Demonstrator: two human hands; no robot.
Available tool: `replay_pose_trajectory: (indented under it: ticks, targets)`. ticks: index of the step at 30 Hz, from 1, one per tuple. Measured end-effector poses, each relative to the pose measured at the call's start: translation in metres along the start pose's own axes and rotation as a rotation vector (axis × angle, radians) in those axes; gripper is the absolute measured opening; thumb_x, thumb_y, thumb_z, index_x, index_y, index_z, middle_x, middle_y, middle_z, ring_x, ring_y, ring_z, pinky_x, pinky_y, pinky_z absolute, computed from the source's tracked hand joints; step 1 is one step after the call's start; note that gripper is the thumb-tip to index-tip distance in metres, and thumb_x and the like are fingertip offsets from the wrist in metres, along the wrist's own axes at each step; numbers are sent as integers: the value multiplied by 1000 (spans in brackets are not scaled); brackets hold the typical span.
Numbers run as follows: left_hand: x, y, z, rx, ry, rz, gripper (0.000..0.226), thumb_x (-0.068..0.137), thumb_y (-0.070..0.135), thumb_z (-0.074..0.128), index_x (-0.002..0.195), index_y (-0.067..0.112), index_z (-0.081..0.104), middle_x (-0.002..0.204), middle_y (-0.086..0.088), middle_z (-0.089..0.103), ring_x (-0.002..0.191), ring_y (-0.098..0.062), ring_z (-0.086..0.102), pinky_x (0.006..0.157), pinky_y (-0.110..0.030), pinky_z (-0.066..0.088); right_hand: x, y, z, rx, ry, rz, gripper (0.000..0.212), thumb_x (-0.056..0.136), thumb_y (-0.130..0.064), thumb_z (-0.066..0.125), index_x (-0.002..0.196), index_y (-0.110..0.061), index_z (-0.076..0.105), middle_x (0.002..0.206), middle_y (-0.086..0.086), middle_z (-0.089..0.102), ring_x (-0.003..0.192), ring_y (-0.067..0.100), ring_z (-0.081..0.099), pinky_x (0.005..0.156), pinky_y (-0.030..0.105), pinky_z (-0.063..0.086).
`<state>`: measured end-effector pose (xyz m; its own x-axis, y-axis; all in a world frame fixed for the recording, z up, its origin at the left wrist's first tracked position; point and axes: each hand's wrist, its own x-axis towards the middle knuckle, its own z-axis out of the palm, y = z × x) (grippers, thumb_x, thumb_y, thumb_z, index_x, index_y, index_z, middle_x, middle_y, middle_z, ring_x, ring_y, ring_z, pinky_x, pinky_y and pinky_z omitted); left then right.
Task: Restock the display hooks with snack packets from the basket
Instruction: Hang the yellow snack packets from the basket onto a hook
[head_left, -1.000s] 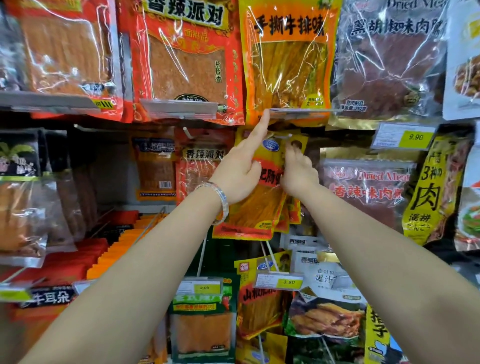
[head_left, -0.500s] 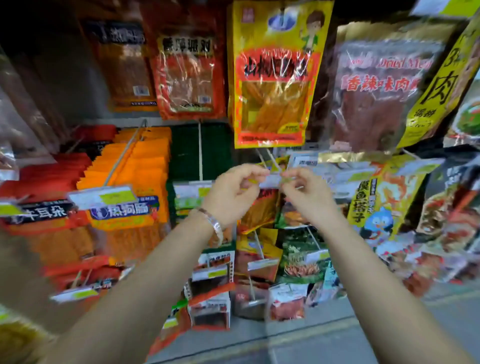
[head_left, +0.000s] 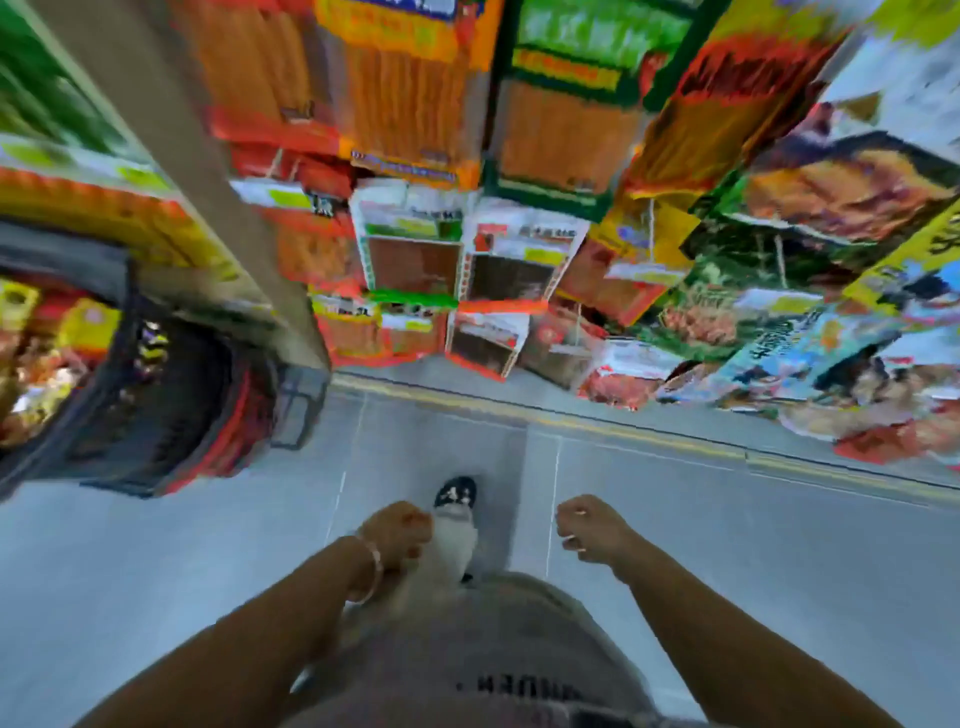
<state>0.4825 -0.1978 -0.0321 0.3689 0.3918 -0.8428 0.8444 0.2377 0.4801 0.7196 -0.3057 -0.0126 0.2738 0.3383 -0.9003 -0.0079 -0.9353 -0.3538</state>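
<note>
1. Basket (head_left: 156, 395): dark mesh walls with red trim, standing on the floor (head_left: 727, 545) at the foot of a pale shelf upright (head_left: 208, 171). This is the reference point for all positions below.
2. Snack packets in basket (head_left: 47, 353): yellow and red packs lie loose inside it. The view is blurred and no print can be read.
3. Hanging packets (head_left: 561, 135): rows of orange, green, red and white packs hang on the display above and to the right of the basket, past the upright. The hooks themselves are too blurred to make out.
4. Left hand (head_left: 397, 530): low and to the right of the basket, well apart from it, over the floor. Its fingers are loosely curled and it holds nothing. A bracelet (head_left: 371, 569) sits on the wrist.
5. Right hand (head_left: 587, 527): farther right of the basket than the left hand, level with it. Its fingers are loosely curled inward and it carries nothing.
6. Shoe (head_left: 456, 492): a black shoe rests on the floor right of the basket, between the two hands.
7. Yellow line (head_left: 571, 423): runs along the floor from the basket's right side, below the lowest hanging packets.
</note>
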Motion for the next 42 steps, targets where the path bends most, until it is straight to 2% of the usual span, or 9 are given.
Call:
replay_pose_trajectory:
  ticks: [4, 8, 13, 17, 20, 23, 27, 37, 42]
  targets:
    - [-42, -76, 38, -338, 178, -218, 12, 90, 8, 52, 95, 14, 62, 77, -2, 62, 66, -12, 59, 55, -15, 46, -3, 47, 47, -326, -187, 28, 10, 92, -16, 51, 82, -13, 54, 83, 8, 56, 69, 17, 53, 61, 24, 42]
    - [-76, -123, 59, -573, 383, -333, 17, 88, 5, 53, 98, 11, 64, 70, -3, 64, 67, -18, 59, 59, -20, 47, -12, 69, 79, -641, -244, -118, 30, 89, -14, 50, 59, -18, 52, 66, -1, 51, 61, 12, 46, 57, 23, 34]
    - [-97, -173, 49, -752, 567, -354, 17, 89, 6, 50, 96, 10, 65, 67, -1, 62, 52, -8, 56, 44, -10, 42, -7, 49, 110, -694, -194, -164, 9, 89, -19, 55, 92, -13, 61, 91, 4, 63, 83, 18, 61, 69, 25, 46]
    - [-105, -219, 27, -891, 558, -433, 20, 90, 5, 50, 102, 2, 65, 81, -12, 64, 75, -25, 60, 73, -29, 51, 6, 1, 149, -680, -194, -136, 8, 93, -14, 52, 96, -7, 54, 90, 10, 58, 67, 12, 54, 44, 9, 42]
    - [-117, -251, -6, -833, 498, -445, 16, 89, 11, 52, 97, 14, 66, 92, -11, 68, 90, -27, 64, 88, -32, 50, 10, -45, 194, -685, -180, -169, 7, 93, -15, 49, 89, -13, 55, 89, 8, 58, 67, 12, 54, 50, 14, 42]
    - [-128, -283, -59, -869, 519, -409, 12, 90, 10, 53, 86, 15, 63, 87, -10, 66, 75, -23, 61, 82, -33, 52, 3, -92, 252, -647, -184, -226, 15, 95, -14, 46, 81, -16, 53, 86, 7, 58, 66, 13, 54, 59, 24, 40]
    - [-143, -318, -135, -879, 656, -327, 17, 93, 4, 45, 97, 8, 61, 85, -10, 63, 65, -14, 57, 52, -18, 43, -11, -143, 329, -543, -212, -291, 9, 95, -12, 44, 97, -14, 52, 83, 3, 59, 67, 12, 54, 59, 21, 41]
    - [-138, -352, -278, -1022, 741, -222, 23, 91, 7, 45, 89, 22, 62, 90, -1, 67, 79, -14, 61, 66, -23, 46, -26, -263, 460, -225, -351, -469, 10, 95, -20, 52, 97, -24, 61, 88, 1, 69, 69, 9, 64, 67, 23, 51]
    - [-109, -340, -355, -1051, 778, -147, 17, 91, 10, 48, 93, 20, 62, 90, -1, 67, 81, -14, 62, 72, -27, 48, 7, -345, 512, -140, -373, -390, 10, 94, -18, 53, 100, -24, 58, 88, 2, 69, 67, 9, 65, 59, 20, 50]
